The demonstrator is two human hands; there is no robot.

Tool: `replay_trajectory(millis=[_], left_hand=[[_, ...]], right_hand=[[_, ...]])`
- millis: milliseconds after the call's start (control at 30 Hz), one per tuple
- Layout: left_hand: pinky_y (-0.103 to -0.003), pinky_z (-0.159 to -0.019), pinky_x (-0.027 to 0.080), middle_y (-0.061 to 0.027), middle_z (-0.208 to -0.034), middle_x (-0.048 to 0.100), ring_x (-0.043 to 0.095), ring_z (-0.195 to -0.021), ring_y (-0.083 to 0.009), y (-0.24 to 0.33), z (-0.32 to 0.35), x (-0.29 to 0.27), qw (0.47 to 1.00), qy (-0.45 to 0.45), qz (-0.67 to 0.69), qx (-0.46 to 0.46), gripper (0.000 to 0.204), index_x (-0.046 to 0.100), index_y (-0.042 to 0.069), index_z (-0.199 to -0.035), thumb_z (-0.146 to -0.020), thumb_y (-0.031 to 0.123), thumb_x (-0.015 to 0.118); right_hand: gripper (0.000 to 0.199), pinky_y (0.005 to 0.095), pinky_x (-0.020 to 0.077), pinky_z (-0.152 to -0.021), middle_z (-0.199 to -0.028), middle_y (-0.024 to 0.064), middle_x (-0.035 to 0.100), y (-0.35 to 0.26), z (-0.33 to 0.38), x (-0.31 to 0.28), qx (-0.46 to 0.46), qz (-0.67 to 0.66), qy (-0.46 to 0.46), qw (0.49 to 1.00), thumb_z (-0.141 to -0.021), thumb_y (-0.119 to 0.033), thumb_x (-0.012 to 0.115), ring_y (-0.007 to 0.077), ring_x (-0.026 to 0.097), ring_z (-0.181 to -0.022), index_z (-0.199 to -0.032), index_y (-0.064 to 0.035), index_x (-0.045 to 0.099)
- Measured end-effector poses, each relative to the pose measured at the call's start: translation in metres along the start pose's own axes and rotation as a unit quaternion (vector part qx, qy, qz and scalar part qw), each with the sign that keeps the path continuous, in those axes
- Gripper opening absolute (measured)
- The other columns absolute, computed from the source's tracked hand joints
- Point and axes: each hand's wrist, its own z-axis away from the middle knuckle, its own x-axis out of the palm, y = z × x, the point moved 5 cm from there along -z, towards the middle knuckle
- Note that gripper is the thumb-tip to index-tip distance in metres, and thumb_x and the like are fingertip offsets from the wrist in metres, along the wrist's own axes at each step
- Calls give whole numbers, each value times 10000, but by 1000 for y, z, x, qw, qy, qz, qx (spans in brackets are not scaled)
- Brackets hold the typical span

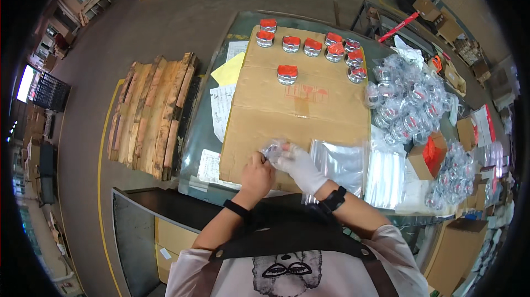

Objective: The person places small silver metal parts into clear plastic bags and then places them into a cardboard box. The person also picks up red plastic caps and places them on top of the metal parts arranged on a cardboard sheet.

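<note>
Both my hands meet over the near part of a flat cardboard sheet [265, 117]. My left hand [258, 175] is bare, its fingers closed at the edge of a crinkled clear plastic bag [274, 146]. A white glove covers my right hand [302, 167], which grips the same bag from the right. Something metallic seems to be inside the bag, but my fingers mostly hide it. Beyond my hands a metal piston [287, 75] with a red top stands upright alone; several similar pistons [291, 44] stand along the sheet's far edge. Flat clear bags [338, 164] lie beside my right hand.
A large heap of bagged pistons [411, 98] rises at the right, with a smaller bagged heap [451, 178] nearer. Between them stands a small carton [428, 156] with red contents. Papers [221, 110] lie along the left table edge. A wooden pallet [149, 114] is on the floor.
</note>
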Motion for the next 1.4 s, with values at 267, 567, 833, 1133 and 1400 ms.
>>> replay_trajectory(millis=[267,567,833,1133,1400], left_hand=[[-444,-763,481,-182,-975,534,572,-875,-361,3,16,-24,986,64,147,-41,204,597,51,-1031,-857,150,637],[-271,-668,501,-96,-1001,575,590,-825,-153,-29,11,-30,874,101,444,-166,567,363,31,-1410,-1011,432,395],[-277,-658,473,-68,-867,601,590,-749,-149,148,-3,25,907,-101,397,-99,311,606,6,-1128,-986,271,528],[-423,-774,490,-168,-857,635,594,-945,-334,224,-46,111,999,-41,-12,4,276,650,32,-892,-802,284,716],[-337,-595,484,-133,-739,637,597,-633,-226,173,-40,92,968,-95,229,-44,144,706,27,-795,-801,166,742]], right_hand=[[149,419,541,-653,-891,128,663,-9,-26,25,-275,519,-172,791,-802,-174,607,300,670,-828,-909,-85,662],[299,420,538,-695,-890,204,691,8,-2,-40,-68,151,-181,969,-759,-219,636,319,680,-757,-994,-45,694],[251,350,510,-850,-1006,119,657,99,275,-388,-72,-113,433,892,-895,-127,607,231,631,-950,-1125,-28,616],[289,418,507,-819,-982,223,646,118,367,-562,294,429,523,675,-831,-64,588,378,624,-892,-1110,5,619],[436,380,501,-812,-1013,190,652,54,160,-301,-76,156,151,973,-852,-310,664,317,628,-880,-1124,24,597]])
